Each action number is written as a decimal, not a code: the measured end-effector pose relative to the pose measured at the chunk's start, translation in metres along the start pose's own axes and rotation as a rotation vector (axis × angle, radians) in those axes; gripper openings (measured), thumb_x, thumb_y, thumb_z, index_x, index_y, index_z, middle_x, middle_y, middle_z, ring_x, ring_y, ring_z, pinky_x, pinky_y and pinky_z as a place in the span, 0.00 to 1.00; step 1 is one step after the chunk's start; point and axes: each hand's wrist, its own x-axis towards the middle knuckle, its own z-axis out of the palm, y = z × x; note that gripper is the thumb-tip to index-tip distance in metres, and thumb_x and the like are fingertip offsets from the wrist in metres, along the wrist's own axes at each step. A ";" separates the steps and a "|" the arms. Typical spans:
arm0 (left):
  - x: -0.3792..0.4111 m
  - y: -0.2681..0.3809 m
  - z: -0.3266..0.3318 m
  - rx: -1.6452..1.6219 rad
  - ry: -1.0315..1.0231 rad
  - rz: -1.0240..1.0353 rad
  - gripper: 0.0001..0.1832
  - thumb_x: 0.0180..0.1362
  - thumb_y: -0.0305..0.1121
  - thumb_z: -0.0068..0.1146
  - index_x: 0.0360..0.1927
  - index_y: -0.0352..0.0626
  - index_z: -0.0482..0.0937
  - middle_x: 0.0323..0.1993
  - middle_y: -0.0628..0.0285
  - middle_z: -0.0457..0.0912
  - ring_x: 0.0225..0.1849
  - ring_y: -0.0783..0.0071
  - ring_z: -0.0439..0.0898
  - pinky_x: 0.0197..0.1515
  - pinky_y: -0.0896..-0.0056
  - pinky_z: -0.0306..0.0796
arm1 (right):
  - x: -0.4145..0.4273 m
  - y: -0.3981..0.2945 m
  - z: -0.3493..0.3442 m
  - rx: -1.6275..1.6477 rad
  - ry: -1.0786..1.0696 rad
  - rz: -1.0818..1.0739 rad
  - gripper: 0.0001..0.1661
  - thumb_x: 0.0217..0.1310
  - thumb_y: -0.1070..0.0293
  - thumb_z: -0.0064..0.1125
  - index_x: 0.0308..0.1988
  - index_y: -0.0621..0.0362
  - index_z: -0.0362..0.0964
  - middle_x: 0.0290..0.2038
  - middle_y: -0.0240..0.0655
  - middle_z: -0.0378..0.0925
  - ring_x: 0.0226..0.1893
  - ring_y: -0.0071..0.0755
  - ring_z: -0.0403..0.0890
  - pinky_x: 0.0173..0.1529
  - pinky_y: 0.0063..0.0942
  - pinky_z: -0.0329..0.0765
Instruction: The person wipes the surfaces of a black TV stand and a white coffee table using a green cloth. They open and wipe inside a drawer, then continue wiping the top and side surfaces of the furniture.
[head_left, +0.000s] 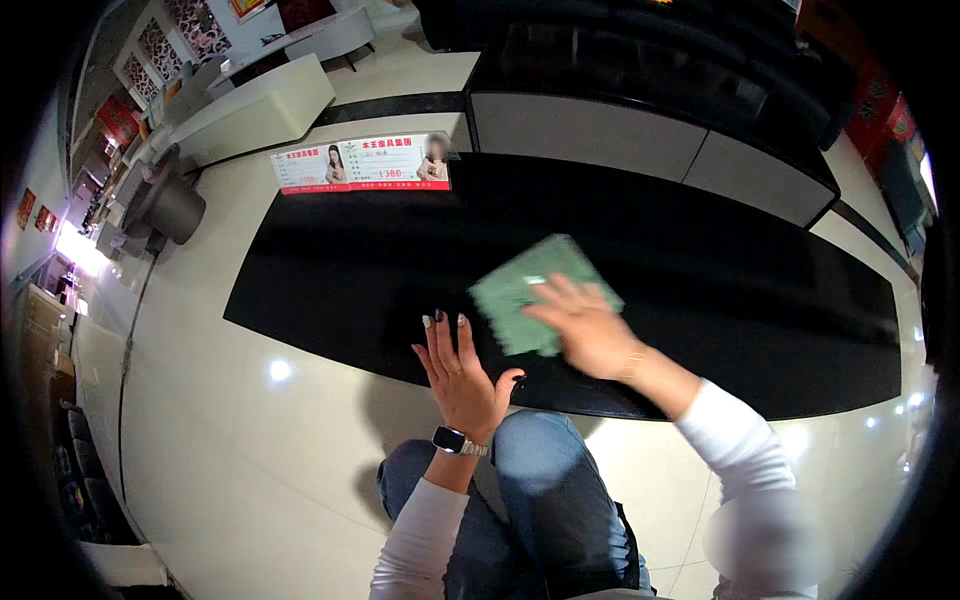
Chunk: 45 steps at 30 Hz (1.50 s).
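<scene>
A black, glossy low tabletop (360, 255) with curved long edges lies before my knees. My right hand (589, 322), slightly blurred, holds a green cloth (517, 289) against the table's surface with its fingers laid over it. The cloth is spread nearly flat, and a small white tag shows near its middle. To the left of the cloth, my left hand (463, 375) is at the table's near edge, empty, with its fingers extended and thumb apart. Whether the left palm touches the surface cannot be told.
Two printed price cards (394, 165) in a clear holder stand at the table's far left edge. Beyond the table is a long low cabinet (585, 131) with grey fronts. A dark grey round bin-like object (176, 199) stands on the pale tiled floor (225, 435) to the left.
</scene>
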 end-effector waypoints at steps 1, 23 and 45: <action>0.002 0.002 0.001 0.006 -0.004 -0.005 0.60 0.30 0.40 0.77 0.65 0.36 0.50 0.66 0.43 0.49 0.69 0.44 0.47 0.67 0.36 0.43 | -0.029 0.020 -0.011 -0.023 0.022 0.087 0.37 0.45 0.82 0.57 0.58 0.49 0.63 0.65 0.41 0.56 0.67 0.47 0.53 0.67 0.50 0.53; -0.008 -0.019 -0.019 -0.620 0.261 -0.074 0.33 0.64 0.54 0.36 0.65 0.41 0.56 0.67 0.49 0.53 0.70 0.48 0.44 0.67 0.46 0.42 | -0.020 -0.088 0.032 -0.072 0.177 0.270 0.38 0.47 0.67 0.61 0.60 0.53 0.60 0.65 0.45 0.56 0.68 0.49 0.51 0.67 0.53 0.49; 0.091 -0.286 -0.079 0.417 -0.223 -0.460 0.28 0.61 0.49 0.41 0.65 0.62 0.60 0.69 0.68 0.55 0.70 0.52 0.50 0.63 0.27 0.46 | 0.033 -0.093 0.031 0.082 0.307 0.270 0.40 0.55 0.61 0.57 0.64 0.59 0.51 0.67 0.53 0.45 0.69 0.59 0.37 0.68 0.58 0.38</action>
